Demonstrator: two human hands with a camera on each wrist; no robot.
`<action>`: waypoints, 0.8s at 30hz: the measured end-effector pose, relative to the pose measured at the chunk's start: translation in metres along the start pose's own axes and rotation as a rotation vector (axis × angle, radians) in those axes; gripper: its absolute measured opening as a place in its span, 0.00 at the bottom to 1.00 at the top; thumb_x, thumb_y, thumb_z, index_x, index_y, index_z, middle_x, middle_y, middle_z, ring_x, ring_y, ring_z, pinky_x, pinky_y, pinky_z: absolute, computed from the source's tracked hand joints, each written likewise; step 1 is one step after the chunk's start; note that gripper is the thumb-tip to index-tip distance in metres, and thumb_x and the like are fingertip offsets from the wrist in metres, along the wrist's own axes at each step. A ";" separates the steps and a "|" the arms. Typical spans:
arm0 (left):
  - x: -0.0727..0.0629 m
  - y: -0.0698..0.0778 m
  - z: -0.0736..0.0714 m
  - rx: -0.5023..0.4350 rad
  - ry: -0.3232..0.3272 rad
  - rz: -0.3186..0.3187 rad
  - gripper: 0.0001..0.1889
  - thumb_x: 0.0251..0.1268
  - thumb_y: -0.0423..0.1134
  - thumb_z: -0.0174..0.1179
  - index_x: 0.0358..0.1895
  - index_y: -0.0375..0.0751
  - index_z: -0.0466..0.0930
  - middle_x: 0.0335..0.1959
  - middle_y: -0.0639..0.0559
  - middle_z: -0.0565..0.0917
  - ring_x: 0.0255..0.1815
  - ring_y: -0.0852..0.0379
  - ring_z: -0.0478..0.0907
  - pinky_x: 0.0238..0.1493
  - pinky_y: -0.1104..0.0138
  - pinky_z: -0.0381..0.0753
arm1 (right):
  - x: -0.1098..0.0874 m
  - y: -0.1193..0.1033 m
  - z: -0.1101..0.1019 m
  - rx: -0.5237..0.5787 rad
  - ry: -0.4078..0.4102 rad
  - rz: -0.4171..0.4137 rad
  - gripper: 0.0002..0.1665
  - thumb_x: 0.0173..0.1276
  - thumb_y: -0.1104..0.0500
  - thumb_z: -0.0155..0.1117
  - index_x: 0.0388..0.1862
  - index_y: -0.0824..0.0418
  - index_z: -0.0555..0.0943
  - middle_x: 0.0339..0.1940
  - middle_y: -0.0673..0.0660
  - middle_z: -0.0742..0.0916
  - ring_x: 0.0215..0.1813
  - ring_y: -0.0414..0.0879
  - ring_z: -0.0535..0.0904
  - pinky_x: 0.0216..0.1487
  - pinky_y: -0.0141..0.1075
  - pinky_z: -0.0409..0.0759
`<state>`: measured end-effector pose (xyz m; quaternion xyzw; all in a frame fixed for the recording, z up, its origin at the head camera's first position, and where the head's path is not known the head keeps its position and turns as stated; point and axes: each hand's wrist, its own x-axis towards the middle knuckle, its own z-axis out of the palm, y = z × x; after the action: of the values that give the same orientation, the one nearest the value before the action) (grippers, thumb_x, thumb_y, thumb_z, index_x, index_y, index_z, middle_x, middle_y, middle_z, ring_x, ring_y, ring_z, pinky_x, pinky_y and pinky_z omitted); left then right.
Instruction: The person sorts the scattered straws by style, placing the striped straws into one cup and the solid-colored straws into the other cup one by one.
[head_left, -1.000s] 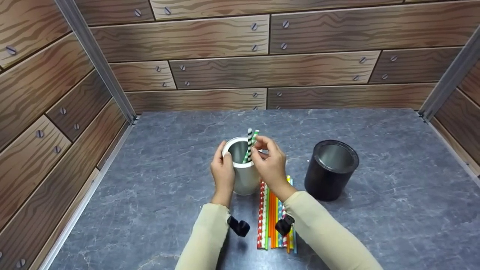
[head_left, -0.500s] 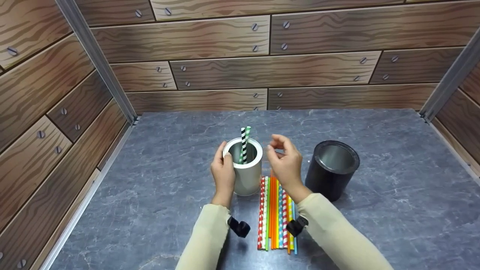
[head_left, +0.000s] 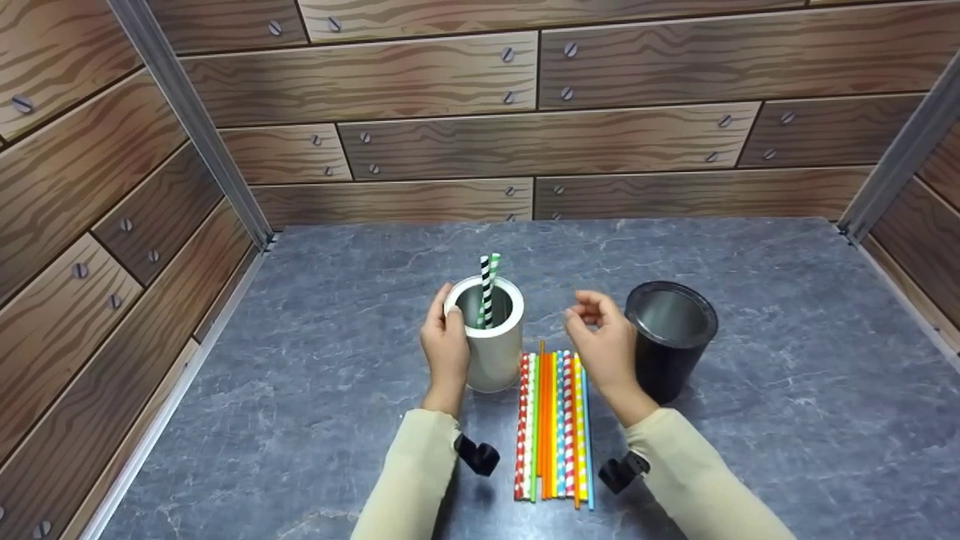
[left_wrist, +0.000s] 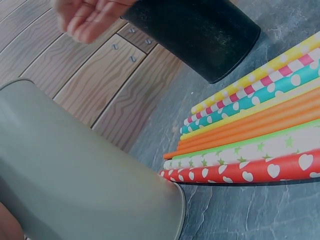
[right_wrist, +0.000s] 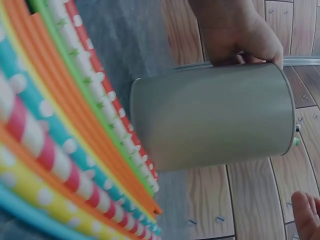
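My left hand (head_left: 445, 352) holds the left side of a white can (head_left: 496, 360), thumb near the rim. The can stands upright on the table. Two striped paper straws lean inside it, a black-and-white straw (head_left: 487, 292) and a green-and-white straw (head_left: 495, 264), their tops above the rim. Between the can and the black can (head_left: 671, 367), my right hand (head_left: 607, 349) hovers with loosely bent fingers and nothing in them. Below it lies a row of coloured paper straws (head_left: 551, 427), also seen as patterned straws (right_wrist: 55, 150) in the right wrist view.
The black can stands upright to the right, close behind my right hand. A grey marbled tabletop (head_left: 315, 337) carries everything. Wood-patterned walls (head_left: 442, 142) close off the back and both sides, with metal posts (head_left: 202, 127) at the corners.
My right hand has let go of the green-and-white straw, now leaning in the white can beside the black-and-white one, and has moved right toward the black can. My left hand stays put.
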<state>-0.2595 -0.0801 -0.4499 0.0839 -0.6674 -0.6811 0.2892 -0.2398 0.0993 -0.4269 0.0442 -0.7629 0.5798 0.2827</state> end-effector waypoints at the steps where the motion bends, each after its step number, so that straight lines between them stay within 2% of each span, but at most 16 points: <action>1: 0.000 0.000 0.000 0.001 -0.001 -0.001 0.21 0.60 0.28 0.45 0.58 0.31 0.73 0.57 0.40 0.77 0.60 0.48 0.72 0.60 0.60 0.71 | -0.002 0.003 -0.002 -0.020 -0.012 0.009 0.13 0.53 0.70 0.64 0.39 0.70 0.80 0.28 0.61 0.84 0.27 0.33 0.75 0.31 0.21 0.75; 6: -0.001 0.001 0.000 -0.010 -0.003 -0.006 0.21 0.61 0.28 0.45 0.58 0.32 0.73 0.57 0.40 0.76 0.60 0.48 0.72 0.61 0.59 0.71 | -0.012 0.015 -0.009 -0.118 -0.082 0.068 0.13 0.52 0.67 0.64 0.38 0.69 0.82 0.27 0.59 0.85 0.26 0.36 0.75 0.30 0.21 0.74; 12: -0.003 0.001 0.000 -0.009 -0.014 -0.009 0.22 0.61 0.28 0.45 0.59 0.34 0.73 0.58 0.40 0.76 0.60 0.49 0.72 0.60 0.59 0.71 | -0.018 0.027 -0.017 -0.229 -0.160 0.161 0.14 0.52 0.64 0.65 0.39 0.67 0.82 0.27 0.57 0.85 0.26 0.34 0.75 0.29 0.23 0.73; 15: -0.003 0.001 0.000 -0.003 -0.012 -0.006 0.22 0.60 0.28 0.45 0.59 0.34 0.73 0.57 0.40 0.76 0.60 0.49 0.72 0.60 0.59 0.72 | -0.019 0.031 -0.021 -0.285 -0.217 0.205 0.15 0.51 0.63 0.65 0.39 0.67 0.82 0.27 0.56 0.85 0.27 0.38 0.76 0.30 0.25 0.73; 24: -0.002 0.001 -0.001 -0.007 -0.009 0.005 0.22 0.60 0.28 0.45 0.59 0.33 0.73 0.58 0.40 0.76 0.61 0.48 0.71 0.61 0.60 0.70 | -0.028 0.044 -0.026 -0.402 -0.357 0.237 0.19 0.49 0.61 0.65 0.40 0.70 0.82 0.26 0.55 0.85 0.30 0.45 0.79 0.35 0.34 0.77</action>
<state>-0.2575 -0.0800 -0.4494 0.0782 -0.6665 -0.6831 0.2880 -0.2243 0.1298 -0.4741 -0.0009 -0.9000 0.4290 0.0773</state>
